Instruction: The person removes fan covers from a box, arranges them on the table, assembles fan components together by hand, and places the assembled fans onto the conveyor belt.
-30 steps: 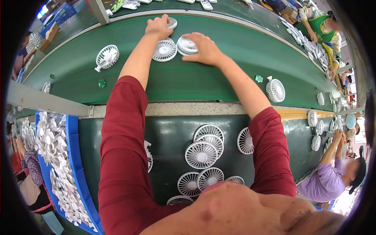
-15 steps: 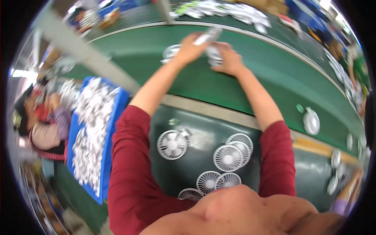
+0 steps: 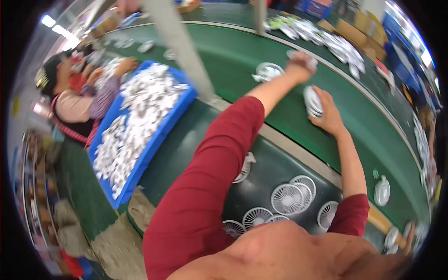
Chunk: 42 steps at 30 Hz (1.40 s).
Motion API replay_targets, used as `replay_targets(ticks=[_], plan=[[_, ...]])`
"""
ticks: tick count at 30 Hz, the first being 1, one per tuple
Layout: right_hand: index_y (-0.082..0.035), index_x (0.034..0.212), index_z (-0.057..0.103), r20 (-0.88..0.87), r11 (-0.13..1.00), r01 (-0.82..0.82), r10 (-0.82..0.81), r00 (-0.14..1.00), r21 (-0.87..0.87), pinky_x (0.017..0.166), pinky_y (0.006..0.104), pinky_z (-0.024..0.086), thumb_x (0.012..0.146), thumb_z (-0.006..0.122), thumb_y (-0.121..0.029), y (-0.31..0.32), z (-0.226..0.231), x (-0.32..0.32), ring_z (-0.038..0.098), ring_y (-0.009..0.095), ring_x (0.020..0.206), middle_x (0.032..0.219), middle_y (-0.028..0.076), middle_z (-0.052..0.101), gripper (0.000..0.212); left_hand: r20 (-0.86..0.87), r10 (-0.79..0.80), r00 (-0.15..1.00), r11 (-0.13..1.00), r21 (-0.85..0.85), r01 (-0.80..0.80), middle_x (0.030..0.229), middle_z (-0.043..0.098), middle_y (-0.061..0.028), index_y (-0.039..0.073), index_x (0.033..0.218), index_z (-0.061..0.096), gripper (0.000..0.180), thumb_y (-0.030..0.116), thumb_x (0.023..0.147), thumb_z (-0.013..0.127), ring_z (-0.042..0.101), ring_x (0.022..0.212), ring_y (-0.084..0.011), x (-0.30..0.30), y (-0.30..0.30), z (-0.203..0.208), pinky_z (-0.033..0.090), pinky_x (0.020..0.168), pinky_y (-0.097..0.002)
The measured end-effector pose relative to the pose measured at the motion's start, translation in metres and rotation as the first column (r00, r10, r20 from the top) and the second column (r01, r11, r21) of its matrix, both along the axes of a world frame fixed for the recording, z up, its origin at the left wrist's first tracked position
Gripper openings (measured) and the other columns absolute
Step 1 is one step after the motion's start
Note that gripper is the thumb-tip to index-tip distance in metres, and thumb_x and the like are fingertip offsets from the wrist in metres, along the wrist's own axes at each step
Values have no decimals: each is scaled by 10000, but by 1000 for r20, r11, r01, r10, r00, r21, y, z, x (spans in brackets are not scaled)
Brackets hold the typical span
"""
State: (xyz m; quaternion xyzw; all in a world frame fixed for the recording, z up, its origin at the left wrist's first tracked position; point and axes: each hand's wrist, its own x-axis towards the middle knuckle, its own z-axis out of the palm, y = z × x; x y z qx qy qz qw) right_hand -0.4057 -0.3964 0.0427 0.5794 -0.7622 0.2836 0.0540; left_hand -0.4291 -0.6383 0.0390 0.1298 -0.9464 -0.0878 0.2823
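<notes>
My left hand (image 3: 301,67) reaches over the far side of the green conveyor belt, fingers curled round a whitish piece that is blurred and mostly hidden. Nearer to me, my right hand (image 3: 329,112) grips a small white fan head (image 3: 312,101) by its edge, just above the belt. Left of my left hand, another white fan (image 3: 269,72) lies on the belt. Several round white fan grilles (image 3: 287,199) are spread on the dark table by my body, some overlapping. Part of a white fan (image 3: 243,169) shows from behind my left sleeve.
A blue tray (image 3: 184,100) heaped with small white parts stands at left, beside a grey post (image 3: 179,51). A co-worker (image 3: 77,105) sits beyond it. Another white fan (image 3: 381,191) lies on the belt at right. White parts (image 3: 343,51) cover the far shelf near cardboard boxes (image 3: 357,35).
My hands have moved apart. The left one is farther out toward the belt's far edge, while the right one keeps hold of the fan head. The whole view has shifted and turned.
</notes>
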Motion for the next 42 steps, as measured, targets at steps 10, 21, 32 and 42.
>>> replay_targets(ticks=[10,21,32,42], plan=[[-228,1468,353,84,999,40,-42,996,31,1030,476,421,643,761,-196,65,-9,-11,474,410,1234,1387,209,427,921,368,52,929,996,51,-76,1387,520,-96,211,1343,529,565,430,832,630,387,1311,-420,-66,12,-21,377,1045,-545],[-131,1469,352,221,991,130,-122,968,-25,1093,429,362,672,779,-349,113,-15,-14,436,370,1277,1385,193,456,930,308,-544,780,822,8,570,1069,657,-192,59,1066,630,264,207,850,597,610,1036,-390,29,77,9,496,877,-464],[-277,1503,302,218,968,6,-62,974,253,942,532,437,603,836,-286,172,15,155,484,424,1221,1419,188,386,1046,366,-854,370,499,374,782,1126,579,-151,44,1171,567,643,74,585,830,534,1052,-366,293,172,53,442,922,-443],[-220,1302,589,178,988,-41,13,984,151,1010,504,346,769,763,-399,186,22,181,397,374,1318,1447,183,399,589,265,-461,847,742,638,205,730,622,-55,11,921,651,471,424,1017,446,565,558,-112,178,61,20,440,520,-260]])
